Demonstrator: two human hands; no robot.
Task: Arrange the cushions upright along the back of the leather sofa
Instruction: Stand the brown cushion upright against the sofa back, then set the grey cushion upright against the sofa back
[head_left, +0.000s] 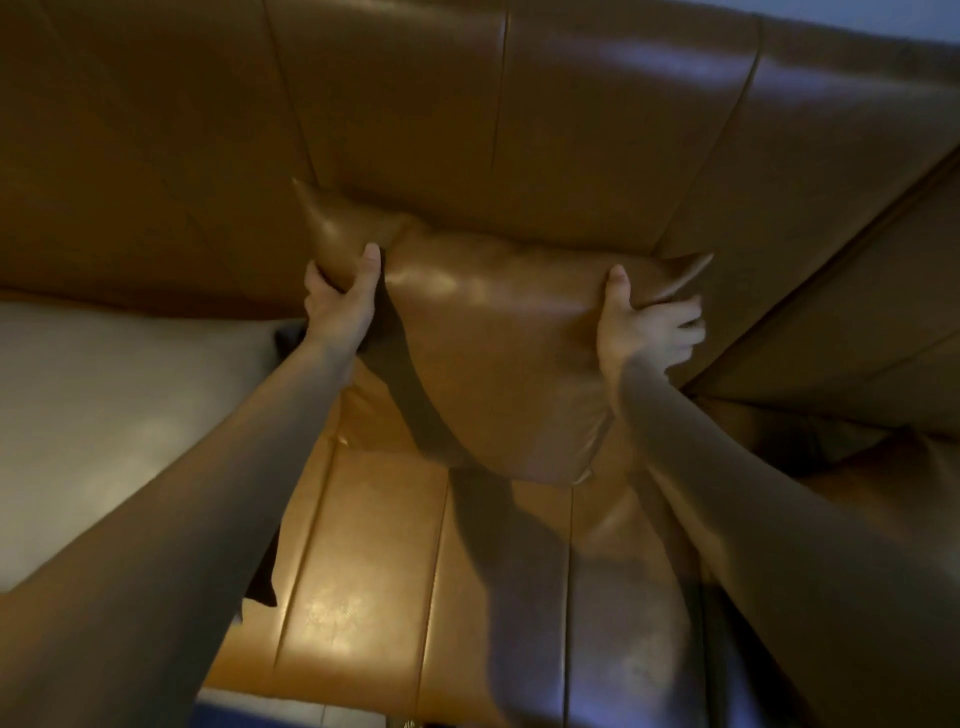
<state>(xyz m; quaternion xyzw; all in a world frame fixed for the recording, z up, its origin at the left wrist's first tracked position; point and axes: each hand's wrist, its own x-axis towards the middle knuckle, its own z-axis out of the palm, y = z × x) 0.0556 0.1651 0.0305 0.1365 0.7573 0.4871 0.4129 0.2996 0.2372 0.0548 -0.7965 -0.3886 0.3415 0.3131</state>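
Tan leather everywhere, and the person is gripping one plump tan leather cushion (498, 353) by its two upper corners, holding it up in front of the tan leather sofa back (571, 130). The left hand (340, 306) is clamping the upper-left corner, thumb on the near face and fingers tucked behind. The right hand (644, 327) is pinching the upper-right corner, thumb in front, fingers wrapped round the side.

The cushion's top edge is sitting close to the backrest, though contact cannot be confirmed; its lower end is hanging above the glossy tan leather seat (363, 571), apparently not yet resting.

Now the risks. Leather on leather is slippery, so if the bottom edge lands too far forward, the cushion is likely going to slide down flat. Corner pinches are letting the soft filling sag, so it may slump or lean sideways once freed. Placed askew over a backrest seam, it could tip.

The count: one cushion clearly showing, two hands, one sofa, and one pale grey-beige cushion-like piece (104, 405) lying at the left, its nature uncertain.
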